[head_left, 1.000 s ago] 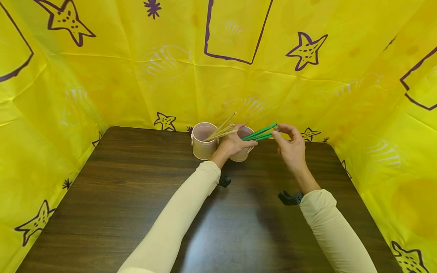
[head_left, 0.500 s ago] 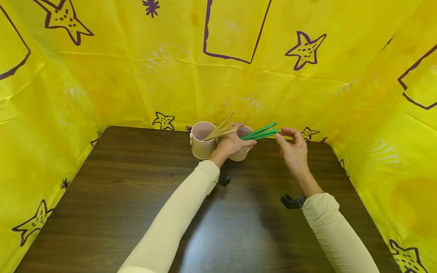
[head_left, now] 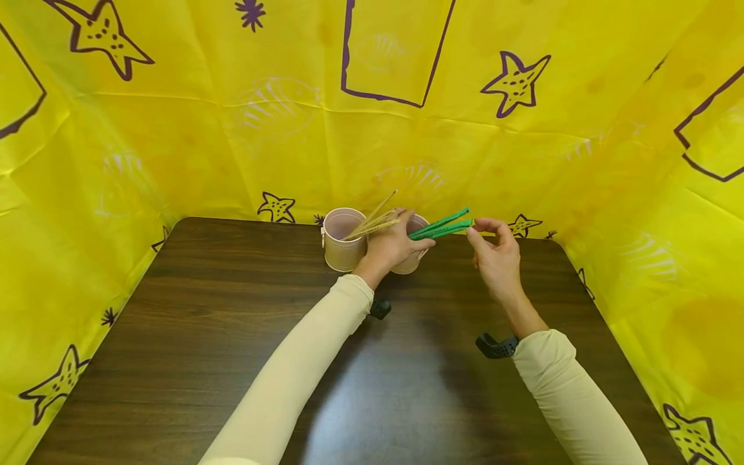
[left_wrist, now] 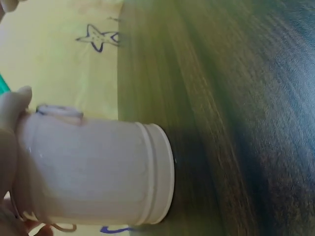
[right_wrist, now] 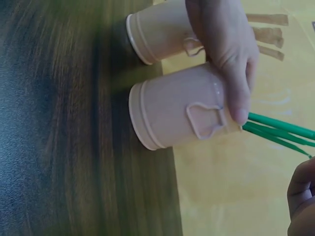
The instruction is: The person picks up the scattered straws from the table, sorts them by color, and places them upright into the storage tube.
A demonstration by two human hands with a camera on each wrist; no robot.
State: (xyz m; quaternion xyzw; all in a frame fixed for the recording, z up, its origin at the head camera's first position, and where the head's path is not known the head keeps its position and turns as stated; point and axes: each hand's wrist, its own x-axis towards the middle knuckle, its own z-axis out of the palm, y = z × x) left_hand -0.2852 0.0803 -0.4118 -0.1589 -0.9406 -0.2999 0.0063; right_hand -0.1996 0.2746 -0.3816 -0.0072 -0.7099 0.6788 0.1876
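Note:
Two pale pink metal buckets stand side by side at the table's back edge. My left hand (head_left: 391,245) grips the rim of the right bucket (right_wrist: 177,105), its thumb lying over the near side. Several thin green sticks (head_left: 442,228) lean out of that bucket to the right. My right hand (head_left: 500,258) pinches the tip of one green stick between thumb and index finger. In the left bucket (head_left: 344,248) stand several thin tan sticks (head_left: 372,225), partly behind my left hand. The left wrist view shows the gripped bucket (left_wrist: 98,172) from close up.
A dark wood-grain table (head_left: 232,336) spreads in front of the buckets. Yellow cloth (head_left: 221,155) with starfish drawings hangs just behind them and along both sides. Wire handles hang on the buckets' sides.
My right hand has shifted slightly right and its fingers have drawn together at the green stick's tip. The left hand and both buckets hold their places; the head view drifts slightly.

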